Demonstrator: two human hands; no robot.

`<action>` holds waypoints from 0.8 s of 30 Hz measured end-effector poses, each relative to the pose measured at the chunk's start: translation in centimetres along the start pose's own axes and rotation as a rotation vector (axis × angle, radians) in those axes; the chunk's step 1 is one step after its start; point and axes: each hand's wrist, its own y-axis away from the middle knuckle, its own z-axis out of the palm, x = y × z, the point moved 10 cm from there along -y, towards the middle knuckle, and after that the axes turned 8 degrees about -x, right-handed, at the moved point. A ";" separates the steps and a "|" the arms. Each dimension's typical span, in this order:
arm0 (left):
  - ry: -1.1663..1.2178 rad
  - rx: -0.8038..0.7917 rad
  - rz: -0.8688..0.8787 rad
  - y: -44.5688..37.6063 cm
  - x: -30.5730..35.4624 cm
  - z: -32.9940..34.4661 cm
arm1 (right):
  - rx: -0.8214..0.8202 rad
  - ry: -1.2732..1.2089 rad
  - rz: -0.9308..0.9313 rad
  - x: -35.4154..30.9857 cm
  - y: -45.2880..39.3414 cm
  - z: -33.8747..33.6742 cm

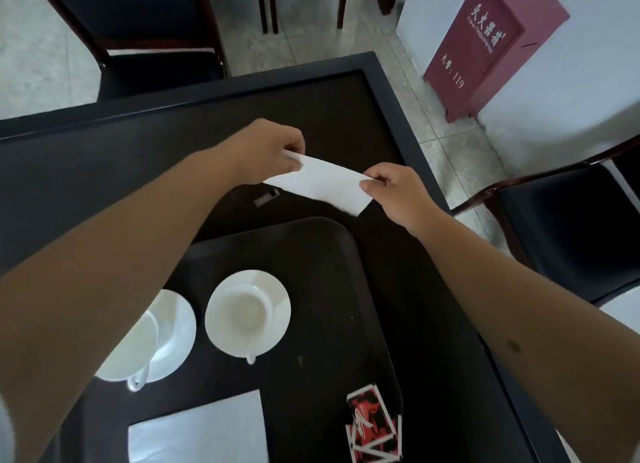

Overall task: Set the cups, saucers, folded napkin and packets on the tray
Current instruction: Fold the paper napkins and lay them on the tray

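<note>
Both hands are raised over the dark table [145, 157], beyond the far edge of the tray [311, 254], and between them they stretch 1 white napkin [320, 185]. The left hand [266, 147] pinches the napkin's far-left end with curled fingers, and the right hand [388, 189] pinches its right end between thumb and fingertips, so the 2 hands stand apart with the paper spanning the gap. The napkin hangs clear of the tray, its lower corner dipping toward the table just below the right hand. Nearer the person than both hands, the tray holds 2 white cups on 2 saucers: 1 cup [242, 312] on its saucer [277, 289] sits between the forearms, and the other cup [131, 345] with its saucer [180, 327] lies partly hidden under the left forearm. Closer still, below the left forearm, a second white napkin [197, 431] lies flat on the tray. Below the right forearm, red, black and white packets [372, 424] rest at the tray's near-right corner. A small grey label [266, 198] sits on the table just under the held napkin.
</note>
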 end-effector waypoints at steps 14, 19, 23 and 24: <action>0.805 0.439 -0.016 25.5 6.7 -0.8 | 0.162 -0.316 -0.218 -10.9 18.5 -0.2; 0.923 0.484 -0.223 33.0 5.0 5.6 | 0.184 -0.323 -0.183 -11.2 23.7 5.2; 0.976 0.440 -0.389 37.8 2.1 10.8 | 0.094 -0.279 -0.052 -9.6 26.3 11.2; 0.973 0.426 -0.425 38.7 1.3 12.0 | 0.044 -0.250 -0.008 -9.0 26.7 12.9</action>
